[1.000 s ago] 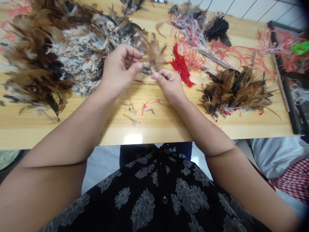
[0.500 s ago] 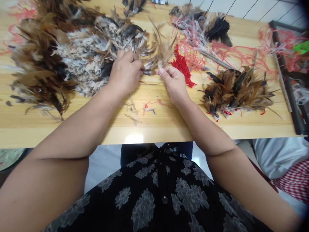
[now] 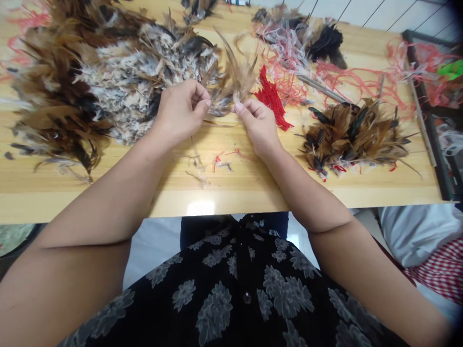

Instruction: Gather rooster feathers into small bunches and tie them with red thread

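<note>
Between the fingertips of my right hand is the base of a small bunch of brown feathers, its tips fanned upward. My left hand is closed in a pinch just to the left; what it grips at the fingertips is too small to make out. Behind and left of that hand spreads a large pile of pale and brown feathers. Loose greyish feathers lie between the two hands. A bundle of red ties rests right beside my right hand.
At the right lies a heap of brown feather bunches. Behind are tangled pink and white strings and a black feather bunch. A dark-framed tray borders the right end of the wooden table. Small scraps lie near the front.
My left hand has drawn back slightly left and turned, so its thumb and curled fingers now show. The feather bunch in my right hand has shifted a little left.
</note>
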Demonstrator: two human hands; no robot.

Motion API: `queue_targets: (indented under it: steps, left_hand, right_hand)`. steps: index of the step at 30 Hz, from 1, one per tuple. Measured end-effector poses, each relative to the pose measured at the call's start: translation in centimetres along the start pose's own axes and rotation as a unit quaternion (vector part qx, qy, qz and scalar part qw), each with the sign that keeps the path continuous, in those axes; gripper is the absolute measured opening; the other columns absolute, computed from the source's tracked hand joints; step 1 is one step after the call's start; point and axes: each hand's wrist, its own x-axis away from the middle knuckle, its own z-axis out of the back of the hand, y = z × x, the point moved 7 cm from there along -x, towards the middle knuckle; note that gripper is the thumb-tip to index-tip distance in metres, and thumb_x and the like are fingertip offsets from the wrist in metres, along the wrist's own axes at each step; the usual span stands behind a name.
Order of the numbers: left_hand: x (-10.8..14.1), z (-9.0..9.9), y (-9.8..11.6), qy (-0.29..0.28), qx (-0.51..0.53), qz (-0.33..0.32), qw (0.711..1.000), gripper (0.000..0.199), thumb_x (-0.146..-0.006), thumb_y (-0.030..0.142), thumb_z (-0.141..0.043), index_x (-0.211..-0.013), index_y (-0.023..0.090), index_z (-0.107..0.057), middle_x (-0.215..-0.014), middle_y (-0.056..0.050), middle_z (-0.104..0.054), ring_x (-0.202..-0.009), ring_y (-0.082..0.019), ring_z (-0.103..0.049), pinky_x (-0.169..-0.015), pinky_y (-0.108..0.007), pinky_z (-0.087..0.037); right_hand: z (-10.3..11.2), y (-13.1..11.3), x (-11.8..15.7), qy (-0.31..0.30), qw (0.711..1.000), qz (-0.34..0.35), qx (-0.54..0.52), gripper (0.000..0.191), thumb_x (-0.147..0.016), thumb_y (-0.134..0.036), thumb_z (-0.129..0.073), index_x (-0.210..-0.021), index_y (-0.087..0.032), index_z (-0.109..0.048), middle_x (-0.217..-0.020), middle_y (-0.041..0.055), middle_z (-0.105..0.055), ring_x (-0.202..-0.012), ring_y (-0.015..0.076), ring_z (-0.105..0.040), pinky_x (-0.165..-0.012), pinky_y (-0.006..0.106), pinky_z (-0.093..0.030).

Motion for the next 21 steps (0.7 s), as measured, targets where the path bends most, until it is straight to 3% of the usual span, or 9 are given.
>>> queue_targets:
  steps: [5,9,14,17,21]
  left_hand:
    - [1.1,-1.6,0.3,-0.088,0.155,0.069,0.982,0.050,-0.092,0.059,-0.119,-0.098,0.033,-0.076,-0.090,-0.004,-0.081,-0.137,-0.040,-0.079,-0.109,-0.049,-0.062]
    - [1.2,-1.5,0.8,-0.064,0.185,0.072,0.978,0.055,-0.091,0.052,-0.123,-0.093,0.030,-0.073,-0.088,-0.001,-0.080,-0.121,-0.034,-0.086,-0.101,-0.045,-0.065]
    - [0.8,-2.3,0.7,-0.109,0.177,0.040,0.977,0.045,-0.095,0.044,-0.118,-0.092,0.028,-0.076,-0.089,0.001,-0.080,-0.084,-0.022,-0.082,-0.080,-0.037,-0.066]
    - [0.8,-2.7,0.3,-0.124,0.170,0.055,0.976,0.046,-0.103,0.038,-0.116,-0.093,0.027,-0.072,-0.085,0.002,-0.077,-0.086,-0.024,-0.085,-0.083,-0.038,-0.070]
    - [0.9,-3.2,0.2,-0.125,0.198,0.062,0.970,0.044,-0.097,0.024,-0.115,-0.091,0.026,-0.072,-0.086,0.002,-0.078,-0.075,-0.017,-0.077,-0.070,-0.031,-0.064]
  right_hand:
    - [0.1,0.0,-0.1,0.011,1.000,-0.011,0.002,0.058,-0.114,-0.078,-0.089,-0.099,-0.023,-0.078,-0.090,-0.0018,-0.061,-0.102,0.0187,-0.069,-0.108,0.038,-0.069]
    - [0.0,-0.1,-0.1,0.008,1.000,-0.003,0.017,0.063,-0.112,-0.081,-0.090,-0.093,-0.023,-0.075,-0.088,-0.0021,-0.061,-0.093,0.0162,-0.062,-0.097,0.033,-0.063]
    - [-0.4,-0.1,-0.3,0.006,1.000,0.003,0.006,0.062,-0.107,-0.073,-0.101,-0.086,-0.022,-0.071,-0.082,-0.0045,-0.057,-0.082,0.0127,-0.053,-0.081,0.028,-0.051]
    - [-0.6,-0.2,-0.4,-0.001,1.000,-0.002,-0.009,0.063,-0.102,-0.069,-0.107,-0.084,-0.023,-0.067,-0.080,-0.0049,-0.059,-0.081,0.0129,-0.053,-0.077,0.028,-0.047]
    - [-1.0,-0.2,-0.4,-0.024,0.999,-0.012,-0.017,0.065,-0.098,-0.071,-0.110,-0.082,-0.024,-0.067,-0.080,-0.0042,-0.063,-0.082,0.0139,-0.056,-0.076,0.029,-0.048]
